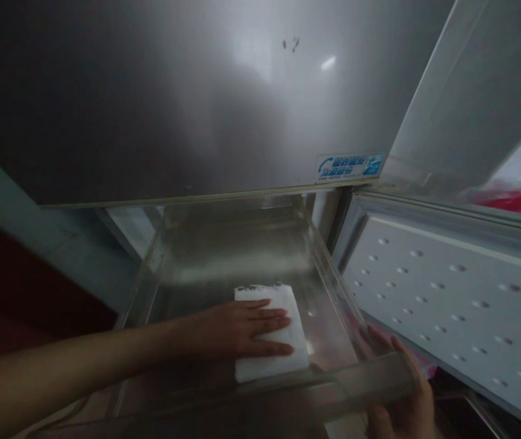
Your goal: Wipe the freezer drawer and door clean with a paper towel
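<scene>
A transparent drawer (150, 268) is pulled out beneath the closed upper door of a fridge. Inside it, my left hand (242, 329) lies flat on a folded white cloth or tissue (283, 366), fingers stretched toward the right and slightly apart. The white piece rests on the drawer floor near the front right. My right hand (406, 390) wraps round the front right corner of the drawer, with fingers at the outer side and the thumb below the front edge.
Above is the grey upper fridge door (150, 110) with a blue sticker (350, 167). To the right, the lower door (447, 292) stands open, its inner face dimpled. A red item (520, 199) is at the far right. Dark red furniture (17, 292) is at the left.
</scene>
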The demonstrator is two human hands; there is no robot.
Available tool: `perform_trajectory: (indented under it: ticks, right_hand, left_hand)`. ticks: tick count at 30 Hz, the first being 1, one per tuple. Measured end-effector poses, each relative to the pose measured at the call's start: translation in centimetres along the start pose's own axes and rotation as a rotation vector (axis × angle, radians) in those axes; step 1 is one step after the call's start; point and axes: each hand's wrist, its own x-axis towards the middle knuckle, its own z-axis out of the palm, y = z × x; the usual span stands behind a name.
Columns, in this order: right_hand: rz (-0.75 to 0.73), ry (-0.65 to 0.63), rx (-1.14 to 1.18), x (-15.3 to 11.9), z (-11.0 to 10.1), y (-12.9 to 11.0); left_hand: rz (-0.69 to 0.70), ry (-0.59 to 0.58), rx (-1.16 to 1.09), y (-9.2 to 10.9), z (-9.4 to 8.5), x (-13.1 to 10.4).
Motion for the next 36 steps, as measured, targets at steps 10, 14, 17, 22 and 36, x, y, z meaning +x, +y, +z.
perform_trajectory:
  ticks: [10, 14, 17, 22, 36]
  right_hand:
    - [-0.012, 0.003, 0.024, -0.1, -0.2, 0.9]
    - [0.013, 0.021, 0.035, 0.0, -0.1, 0.8]
    - [0.005, 0.012, 0.033, 0.0, -0.4, 1.3]
    - [-0.062, -0.047, 0.032, 0.2, -1.2, 2.9]
    - [-0.001, 0.003, 0.028, 0.2, -0.5, 1.3]
  left_hand:
    - [-0.205, -0.14, -0.036, -7.8, -1.1, -0.2]
    - [-0.416, -0.086, -0.059, -13.5, -1.5, -0.4]
    - [-0.525, -0.058, -0.069, -16.5, -1.5, -0.5]
    - [-0.566, 0.001, -0.075, -17.4, -1.3, -0.4]
    - [-0.071, -0.116, -0.107, -3.2, -0.9, -0.7]
